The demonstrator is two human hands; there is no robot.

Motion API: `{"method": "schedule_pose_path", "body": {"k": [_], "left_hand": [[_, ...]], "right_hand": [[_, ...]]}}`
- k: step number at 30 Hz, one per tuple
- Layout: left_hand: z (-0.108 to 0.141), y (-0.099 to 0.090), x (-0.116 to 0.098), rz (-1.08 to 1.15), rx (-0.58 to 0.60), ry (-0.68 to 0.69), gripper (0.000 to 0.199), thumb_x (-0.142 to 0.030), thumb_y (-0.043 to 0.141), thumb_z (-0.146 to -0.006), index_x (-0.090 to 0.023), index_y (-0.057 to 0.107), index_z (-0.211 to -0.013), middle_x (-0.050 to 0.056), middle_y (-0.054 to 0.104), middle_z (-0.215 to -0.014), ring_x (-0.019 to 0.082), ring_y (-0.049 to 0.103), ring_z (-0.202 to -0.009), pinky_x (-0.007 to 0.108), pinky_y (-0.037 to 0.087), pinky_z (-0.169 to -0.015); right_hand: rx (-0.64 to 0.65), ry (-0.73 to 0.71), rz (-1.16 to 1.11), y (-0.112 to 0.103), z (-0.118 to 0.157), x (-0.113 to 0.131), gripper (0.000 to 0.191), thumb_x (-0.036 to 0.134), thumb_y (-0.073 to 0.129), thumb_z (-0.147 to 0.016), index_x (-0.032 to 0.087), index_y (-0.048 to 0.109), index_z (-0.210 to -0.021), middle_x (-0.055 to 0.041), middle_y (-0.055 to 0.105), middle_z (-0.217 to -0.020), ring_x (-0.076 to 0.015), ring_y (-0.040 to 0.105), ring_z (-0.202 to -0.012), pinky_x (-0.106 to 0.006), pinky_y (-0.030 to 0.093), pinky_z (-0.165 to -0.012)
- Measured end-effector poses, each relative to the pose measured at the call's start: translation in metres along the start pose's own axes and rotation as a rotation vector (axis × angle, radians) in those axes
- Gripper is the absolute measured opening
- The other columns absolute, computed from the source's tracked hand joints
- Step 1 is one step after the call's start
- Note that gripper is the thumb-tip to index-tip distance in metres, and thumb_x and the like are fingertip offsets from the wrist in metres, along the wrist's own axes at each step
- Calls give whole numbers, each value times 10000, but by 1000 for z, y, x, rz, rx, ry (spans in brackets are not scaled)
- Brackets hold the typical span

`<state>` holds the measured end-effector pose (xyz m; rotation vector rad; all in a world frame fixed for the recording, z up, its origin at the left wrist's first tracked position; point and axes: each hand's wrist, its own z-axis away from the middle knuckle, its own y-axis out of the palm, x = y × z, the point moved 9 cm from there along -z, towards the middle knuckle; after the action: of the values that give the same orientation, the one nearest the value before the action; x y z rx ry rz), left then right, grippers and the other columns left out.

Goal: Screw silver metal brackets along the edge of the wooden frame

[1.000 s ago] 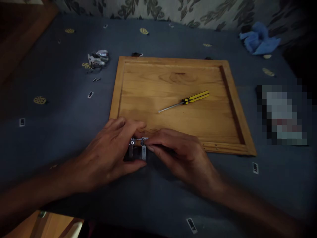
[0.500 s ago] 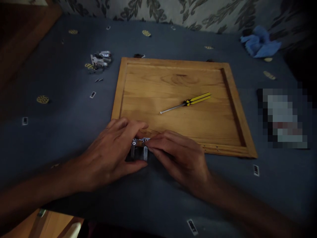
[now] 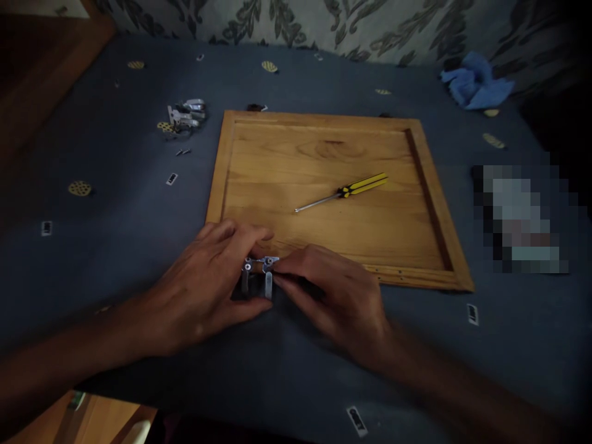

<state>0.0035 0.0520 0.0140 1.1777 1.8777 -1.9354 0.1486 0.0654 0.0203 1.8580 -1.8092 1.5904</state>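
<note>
Counter (image 3: 124,240) open at middle left, metal parts (image 3: 187,117) in the way upper left; over wooden panel (image 3: 277,163), screwdriver (image 3: 342,193) blocks near centre, left hand (image 3: 194,277) and right hand (image 3: 337,293) block lower edge

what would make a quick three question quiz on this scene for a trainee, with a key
1. True or false: the screwdriver lies on the wooden panel.
2. What colour is the crumpled cloth? A) red B) blue C) yellow
3. Fill in, near or far: the metal fitting between the left hand and right hand is at the wooden panel's ____ edge.

Key: 1. True 2. B 3. near
</note>
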Motion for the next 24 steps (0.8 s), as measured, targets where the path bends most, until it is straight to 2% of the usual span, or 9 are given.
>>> {"method": "schedule_pose_path", "body": {"k": [7, 12, 17, 21, 24], "left_hand": [[3, -2, 3, -32, -23, -29, 621, -299, 823, -875, -327, 529, -1421, 31, 724, -1191, 319, 687, -1138, 483, 586, -955], [3, -2, 1, -66, -21, -2, 629, -289, 816, -894, -320, 511, -1444, 33, 726, -1213, 305, 690, -1146, 484, 597, -968], [1, -5, 0, -71, -14, -7, 614, -296, 807, -896, -319, 518, -1438, 39, 727, -1219, 314, 692, -1142, 508, 607, -968], [-1, -3, 2, -75, 33, -44, 608, -306, 819, -874, -320, 533, -1410, 45, 733, -1206, 333, 693, -1141, 516, 615, -952], [0, -4, 2, -72, 2, -26, 606, -305, 818, -878, -320, 527, -1410, 43, 724, -1209, 332, 686, -1142, 512, 608, -948]], "right_hand": [[-10, 25, -25, -3, 2, -2, 129, 116, 666, -1048, 213, 731, -1103, -25, 790, -948, -153, 761, -857, -284, 608, -774], [6, -24, -13, -2, 2, 1, 125, 108, 653, -1051, 178, 755, -1071, -70, 796, -991, -172, 764, -890, -293, 620, -811], [4, -60, 23, -1, -1, 5, 143, 136, 632, -1074, 160, 773, -1073, -69, 793, -952, -167, 750, -847, -289, 610, -757], [13, -66, 49, 1, -3, 6, 178, 163, 608, -1093, 187, 784, -1090, -59, 804, -969, -167, 771, -881, -287, 622, -777], [14, -65, 61, 1, -4, 6, 181, 174, 611, -1095, 201, 789, -1107, -52, 806, -972, -166, 774, -876, -288, 628, -777]]}}
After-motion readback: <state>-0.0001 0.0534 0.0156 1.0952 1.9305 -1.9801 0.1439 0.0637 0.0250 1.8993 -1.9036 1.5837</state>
